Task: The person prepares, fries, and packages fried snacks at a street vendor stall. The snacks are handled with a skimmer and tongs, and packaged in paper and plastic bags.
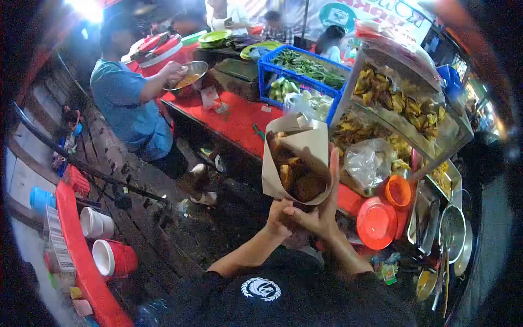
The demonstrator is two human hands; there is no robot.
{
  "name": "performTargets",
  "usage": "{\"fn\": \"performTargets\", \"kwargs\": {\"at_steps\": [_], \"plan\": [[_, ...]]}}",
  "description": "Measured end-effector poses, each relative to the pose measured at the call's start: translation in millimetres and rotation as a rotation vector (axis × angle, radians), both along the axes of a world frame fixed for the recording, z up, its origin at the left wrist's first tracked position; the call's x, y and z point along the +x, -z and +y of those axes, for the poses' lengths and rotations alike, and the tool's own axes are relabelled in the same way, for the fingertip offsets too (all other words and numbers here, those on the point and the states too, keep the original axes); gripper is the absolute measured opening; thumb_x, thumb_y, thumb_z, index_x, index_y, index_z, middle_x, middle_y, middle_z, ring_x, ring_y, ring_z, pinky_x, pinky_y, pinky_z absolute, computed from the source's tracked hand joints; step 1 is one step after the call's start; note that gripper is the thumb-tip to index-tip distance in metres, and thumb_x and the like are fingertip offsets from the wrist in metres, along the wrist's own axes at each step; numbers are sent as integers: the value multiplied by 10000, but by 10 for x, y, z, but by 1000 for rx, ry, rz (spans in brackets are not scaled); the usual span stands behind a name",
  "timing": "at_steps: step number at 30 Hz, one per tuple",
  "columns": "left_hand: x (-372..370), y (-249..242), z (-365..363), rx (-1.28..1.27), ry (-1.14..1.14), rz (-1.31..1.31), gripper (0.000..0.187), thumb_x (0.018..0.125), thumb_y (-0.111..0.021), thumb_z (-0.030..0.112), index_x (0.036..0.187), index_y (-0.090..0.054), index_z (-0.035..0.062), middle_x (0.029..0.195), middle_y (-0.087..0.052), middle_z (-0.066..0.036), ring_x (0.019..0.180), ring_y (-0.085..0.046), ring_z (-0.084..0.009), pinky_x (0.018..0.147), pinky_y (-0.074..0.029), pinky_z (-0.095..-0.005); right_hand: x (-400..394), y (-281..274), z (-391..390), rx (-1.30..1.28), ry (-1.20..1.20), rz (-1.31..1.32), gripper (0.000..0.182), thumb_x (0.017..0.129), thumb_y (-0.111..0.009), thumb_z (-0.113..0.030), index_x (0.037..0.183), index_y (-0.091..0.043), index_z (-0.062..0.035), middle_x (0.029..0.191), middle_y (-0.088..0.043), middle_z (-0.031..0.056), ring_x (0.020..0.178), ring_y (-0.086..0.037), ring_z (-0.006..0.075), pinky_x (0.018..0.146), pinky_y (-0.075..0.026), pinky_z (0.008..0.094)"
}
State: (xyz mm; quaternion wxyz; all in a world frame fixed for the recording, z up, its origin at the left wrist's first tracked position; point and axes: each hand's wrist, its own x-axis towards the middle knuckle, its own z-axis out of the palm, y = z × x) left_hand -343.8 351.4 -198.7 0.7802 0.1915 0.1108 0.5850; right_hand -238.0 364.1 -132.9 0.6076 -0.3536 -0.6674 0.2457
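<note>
An open brown paper wrapper (272, 169) is held up in front of my chest, with browned pieces of food (297, 177) and a dark shadowed part inside. My right hand (320, 215) supports it from below and along its right side, the fingers reaching up behind the paper. Closed under the wrapper's lower left corner, my left hand (280, 218) touches the paper and sits against my right hand. The undersides of the fingers are partly hidden.
A red counter (239, 117) carries a blue crate (305, 82) of greens, a glass case (403, 103) of fried food, an orange bowl (398, 191) and a red plate (377, 223). A person in blue (122, 103) holds a metal bowl (196, 73). Buckets (103, 257) stand lower left.
</note>
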Motion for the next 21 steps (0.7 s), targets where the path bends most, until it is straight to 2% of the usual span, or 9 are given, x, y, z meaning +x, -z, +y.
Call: {"fn": "performTargets", "kwargs": {"at_steps": [1,2,3,4,8,9,13,18,21], "plan": [[5,-50,-10,135,-6,-116,632,890,-629,362,1399,-397,68,1372,-484,-115,1262,-477,-279,1072,-380,-441,-73,-89,-57,-121,-159,270,1324,629,-897,-374,1513,7,19,1522,-188,265,1379,-319,372,1117,-313,454],[6,-59,-24,266,-14,-233,654,897,-573,451,1409,-400,83,1395,-470,-134,1284,-451,-304,1084,-362,-463,20,-19,46,0,-98,164,1245,665,-889,-313,1504,-35,29,1306,-511,168,1215,-516,261,1031,-422,404],[-72,-155,12,185,110,-369,702,885,-510,541,1404,-405,80,1395,-475,-125,1279,-458,-306,1092,-344,-482,88,-29,-17,-263,-147,147,1177,665,-894,-288,1483,-110,30,1260,-545,151,1194,-533,253,1029,-427,397],[-88,-268,-89,-172,-49,-15,660,878,-599,479,1373,-445,71,1370,-497,-112,1255,-489,-283,1048,-399,-470,141,-74,-91,-523,-193,135,1110,665,-898,-264,1463,-186,30,1215,-579,133,1173,-551,246,1028,-432,389],[-256,0,404,206,8,397,806,664,-890,243,1325,-484,28,1312,-535,-95,1186,-545,-217,983,-464,-379,435,166,-139,-510,-179,118,895,623,-923,-216,1332,-433,26,1287,-553,148,1205,-536,262,1043,-433,405],[-382,-53,531,251,120,566,988,574,-936,255,1373,-410,4,1306,-544,-90,1185,-545,-204,1008,-442,-366,359,-629,-177,-561,-168,-20,873,610,-928,-203,1311,-463,30,1300,-547,153,1201,-539,266,1036,-443,418],[-298,-100,637,363,260,478,1196,437,-967,177,1428,-319,4,1358,-493,-112,1277,-475,-240,1081,-376,-388,638,-154,-255,-469,-292,167,776,705,-869,-218,1316,-461,31,1236,-596,142,1139,-583,240,972,-475,386],[136,-95,558,365,33,530,1291,464,-961,214,1492,-203,27,1424,-397,-123,1310,-424,-247,1093,-359,-398,797,193,-282,-397,-135,215,609,812,-743,-130,1337,-470,13,1351,-530,173,1233,-522,281,1057,-399,417],[379,-14,542,347,-82,588,1247,528,-938,248,1494,-182,28,1403,-395,-121,1305,-421,-266,1099,-350,-401,855,196,-253,-97,182,-220,617,752,-555,27,1349,-547,-126,1450,-427,217,1322,-436,374,1073,-378,451]]}}
